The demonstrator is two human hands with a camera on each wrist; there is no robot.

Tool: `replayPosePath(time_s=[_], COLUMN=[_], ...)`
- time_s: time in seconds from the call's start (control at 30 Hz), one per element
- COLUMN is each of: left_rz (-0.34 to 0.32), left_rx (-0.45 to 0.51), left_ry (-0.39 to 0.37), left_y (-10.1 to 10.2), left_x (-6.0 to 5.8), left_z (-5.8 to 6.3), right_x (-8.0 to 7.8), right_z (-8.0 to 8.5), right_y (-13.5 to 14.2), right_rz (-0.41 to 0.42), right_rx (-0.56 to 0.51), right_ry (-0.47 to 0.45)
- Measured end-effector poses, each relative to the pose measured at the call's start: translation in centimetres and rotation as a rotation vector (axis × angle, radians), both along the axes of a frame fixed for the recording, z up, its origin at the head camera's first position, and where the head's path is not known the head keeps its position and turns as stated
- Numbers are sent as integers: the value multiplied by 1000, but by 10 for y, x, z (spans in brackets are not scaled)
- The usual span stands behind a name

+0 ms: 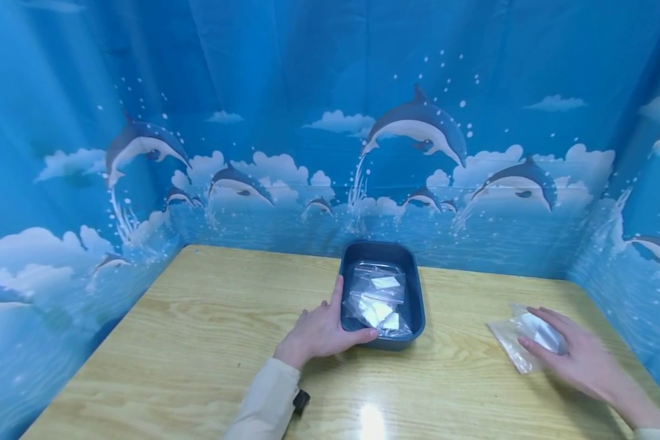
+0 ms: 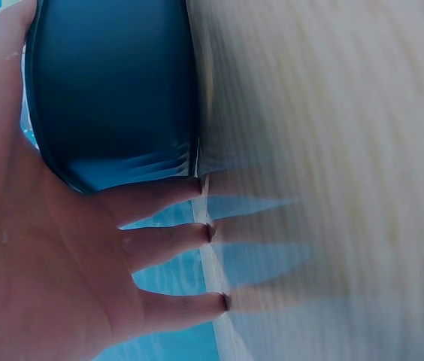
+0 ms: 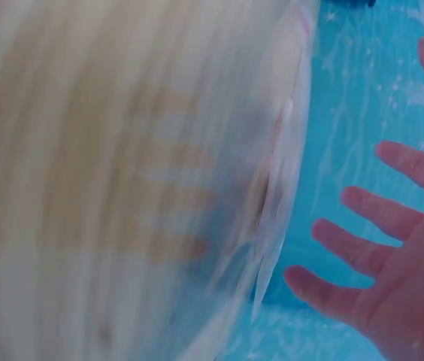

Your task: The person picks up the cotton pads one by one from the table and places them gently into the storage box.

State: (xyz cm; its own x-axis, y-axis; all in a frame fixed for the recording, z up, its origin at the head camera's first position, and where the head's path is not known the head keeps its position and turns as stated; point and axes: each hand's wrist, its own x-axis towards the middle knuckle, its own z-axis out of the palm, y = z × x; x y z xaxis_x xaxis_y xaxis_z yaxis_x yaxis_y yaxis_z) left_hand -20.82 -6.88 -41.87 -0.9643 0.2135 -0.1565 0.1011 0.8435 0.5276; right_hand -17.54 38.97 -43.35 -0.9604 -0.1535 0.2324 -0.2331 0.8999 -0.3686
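A dark blue bin (image 1: 412, 305) stands near the back edge of the table, with clear plastic bags (image 1: 382, 299) holding white pieces inside it. My left hand (image 1: 321, 330) lies against its front left corner, thumb at the front rim and index finger along the left side. In the left wrist view the other fingers (image 2: 171, 247) stretch straight down to the table beside the bin (image 2: 114, 90). On the right of the table lies clear plastic packaging (image 1: 519, 342) with a silvery white part. Over it hovers my right hand (image 1: 577, 357), its fingers (image 3: 381, 214) spread and apart from the plastic (image 3: 276, 195).
The wood-grain table (image 1: 225, 330) runs up to a blue curtain (image 1: 308, 91) printed with dolphins and clouds, which also closes off both sides. A small black object (image 1: 301, 401) sits at the left sleeve.
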Motion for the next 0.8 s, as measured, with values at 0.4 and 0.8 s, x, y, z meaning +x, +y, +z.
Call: replayPosePath(time_s=[0.4, 0.8], left_rz=[-8, 1], left_rx=[1, 1], left_ry=[11, 5], left_y=[0, 1], left_x=[0, 1], left_z=[1, 1], right_x=[-6, -17], right_z=[3, -6], right_y=[30, 44], right_rz=[-33, 58], right_rx=[90, 135], right_ry=[-79, 5])
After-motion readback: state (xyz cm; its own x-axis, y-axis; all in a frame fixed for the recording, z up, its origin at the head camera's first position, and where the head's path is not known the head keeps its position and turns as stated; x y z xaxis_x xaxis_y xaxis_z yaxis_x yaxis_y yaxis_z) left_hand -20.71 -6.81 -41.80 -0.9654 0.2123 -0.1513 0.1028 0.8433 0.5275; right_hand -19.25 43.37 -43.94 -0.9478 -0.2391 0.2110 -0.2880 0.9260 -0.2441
